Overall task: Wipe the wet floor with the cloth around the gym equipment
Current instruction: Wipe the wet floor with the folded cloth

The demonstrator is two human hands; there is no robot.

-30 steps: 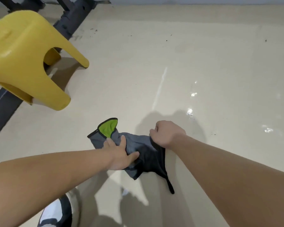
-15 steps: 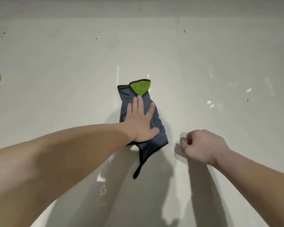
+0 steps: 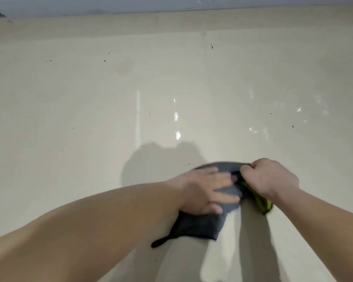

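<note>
Right grip (image 3: 270, 176) back on cloth (image 3: 200, 225)

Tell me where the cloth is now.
In the head view the cloth lies on the floor, low and right of centre, pressed under the left hand, while the right hand grips its right end.

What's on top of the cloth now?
Left hand lies flat on the grey cloth; right hand grips its edge by the green side. Floor beneath the cloth is covered.

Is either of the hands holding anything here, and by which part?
The right hand grips the grey cloth at its right end, near the green side. The left hand only presses flat on its middle.
</note>
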